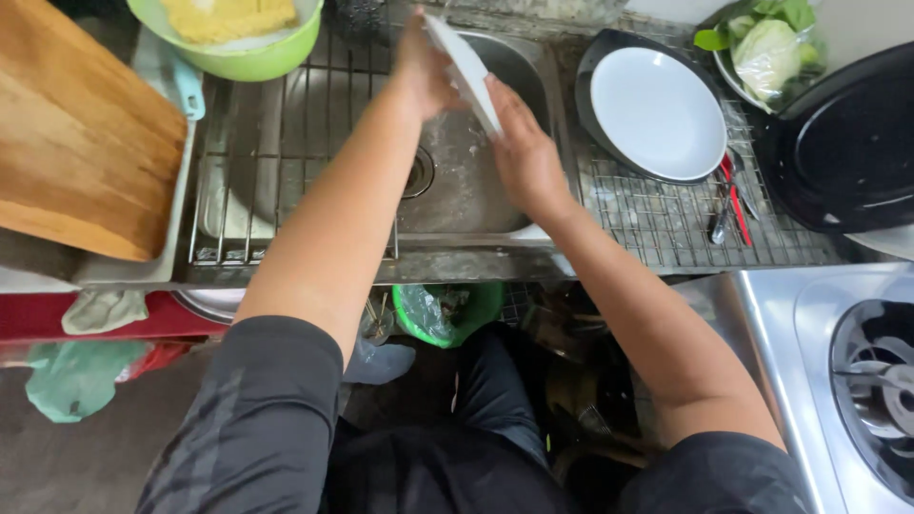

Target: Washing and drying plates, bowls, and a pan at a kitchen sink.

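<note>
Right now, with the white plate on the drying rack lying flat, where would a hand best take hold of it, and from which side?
Grip the white plate at its near rim, coming from the sink side. It lies face up inside a dark pan, so only the raised edge offers purchase. Vegetables and a black lid crowd the far and right sides.

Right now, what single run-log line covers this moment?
left hand: grips white plate | right hand: on plate's lower edge | plate tilted over sink | second plate on rack
</note>
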